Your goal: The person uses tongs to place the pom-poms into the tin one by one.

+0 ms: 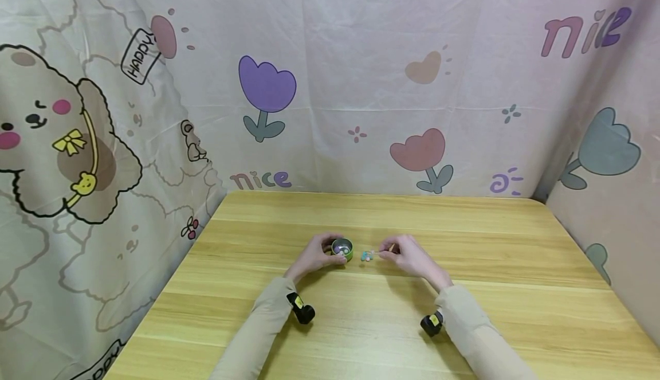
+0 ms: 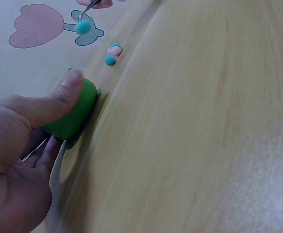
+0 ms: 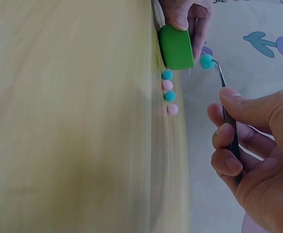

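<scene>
Hands both busy: the left hand holds a green cup by its wall, the right hand pinches tweezers with a teal ball raised at their tips — likely featherlight, squashy, best nipped gently mid-body — near loose balls on the tabletop

Wood-grain tbl, pale bkgd cloth, purple tulip print, "nice" txt
</scene>
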Tool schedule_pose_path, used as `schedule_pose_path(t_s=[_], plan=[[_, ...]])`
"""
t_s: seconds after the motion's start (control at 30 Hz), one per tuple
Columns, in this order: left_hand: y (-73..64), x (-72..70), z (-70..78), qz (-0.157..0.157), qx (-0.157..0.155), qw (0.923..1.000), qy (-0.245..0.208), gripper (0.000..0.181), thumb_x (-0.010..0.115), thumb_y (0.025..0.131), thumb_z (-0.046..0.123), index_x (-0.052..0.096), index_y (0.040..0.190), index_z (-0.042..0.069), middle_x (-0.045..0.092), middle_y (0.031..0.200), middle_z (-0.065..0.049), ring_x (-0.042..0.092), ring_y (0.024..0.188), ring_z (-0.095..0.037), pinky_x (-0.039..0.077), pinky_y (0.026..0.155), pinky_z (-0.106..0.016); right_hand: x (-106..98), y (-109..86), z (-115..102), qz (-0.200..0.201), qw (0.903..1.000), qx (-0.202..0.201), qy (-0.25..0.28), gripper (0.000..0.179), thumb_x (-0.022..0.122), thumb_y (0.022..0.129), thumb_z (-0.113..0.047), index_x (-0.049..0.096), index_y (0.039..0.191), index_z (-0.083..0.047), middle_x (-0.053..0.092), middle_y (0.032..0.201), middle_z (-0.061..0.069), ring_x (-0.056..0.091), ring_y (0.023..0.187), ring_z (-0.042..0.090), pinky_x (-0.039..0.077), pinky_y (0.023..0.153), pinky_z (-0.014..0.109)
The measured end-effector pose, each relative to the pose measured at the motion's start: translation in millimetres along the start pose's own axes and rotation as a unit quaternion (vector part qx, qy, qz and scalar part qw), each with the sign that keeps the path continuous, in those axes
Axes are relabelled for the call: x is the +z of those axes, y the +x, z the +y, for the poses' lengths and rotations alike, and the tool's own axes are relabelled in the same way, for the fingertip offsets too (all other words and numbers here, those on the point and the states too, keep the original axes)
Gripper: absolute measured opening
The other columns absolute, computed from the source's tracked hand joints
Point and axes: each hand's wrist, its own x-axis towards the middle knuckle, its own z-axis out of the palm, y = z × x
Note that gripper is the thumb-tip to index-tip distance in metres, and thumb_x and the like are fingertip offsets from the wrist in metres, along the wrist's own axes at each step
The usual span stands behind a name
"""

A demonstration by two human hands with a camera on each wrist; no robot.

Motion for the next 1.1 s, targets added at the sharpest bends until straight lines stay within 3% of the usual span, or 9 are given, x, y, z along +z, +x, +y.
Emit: schedule_pose_path(t_s=[0.27,0.5,0.77,1.1], plan=[[-0.1,-0.7,-1.1,-0.004,0.009,0.9999,-0.012,0.062,0.081,0.083,0.005,0.053,0.136,-0.008,0.06,0.132,-0.029,0.062,0.12,-0.042,0.052,0.106,-0.049,4,7.8,-8,0.014,0.9999,-0.007,-0.003,0.006,0.069,0.093,-0.01,0.073,0.092,-0.005,0.074,0.082,0.014,0.057,0.063,0.008,0.046,0.053,0.017],[-0.1,-0.9,-0.4,-0.001,0.01,0.9999,-0.009,0.062,0.082,0.081,0.005,0.054,0.135,-0.007,0.062,0.131,-0.026,0.064,0.117,-0.037,0.055,0.103,-0.041,7,15.2,-12,0.015,0.9998,-0.01,0.006,0.006,0.069,0.094,-0.009,0.073,0.092,-0.004,0.073,0.082,0.014,0.054,0.061,0.004,0.045,0.052,0.017],[0.5,-0.2,0.0,0.0,-0.001,0.9999,-0.015,0.062,0.082,0.081,0.005,0.055,0.136,-0.005,0.062,0.133,-0.024,0.064,0.119,-0.035,0.054,0.106,-0.043,15,23.3,-12,0.021,0.9997,-0.01,0.002,0.005,0.069,0.093,-0.007,0.073,0.092,-0.004,0.074,0.083,0.012,0.064,0.068,0.018,0.049,0.056,0.018],[0.5,0.2,-0.1,-0.002,0.007,1.0,-0.005,0.061,0.082,0.082,0.006,0.055,0.136,-0.006,0.063,0.132,-0.024,0.064,0.118,-0.036,0.054,0.105,-0.044,23,31.6,-15,0.025,0.9997,-0.001,0.001,0.006,0.069,0.092,-0.007,0.074,0.093,-0.002,0.075,0.084,0.013,0.065,0.067,0.015,0.049,0.057,0.017]])
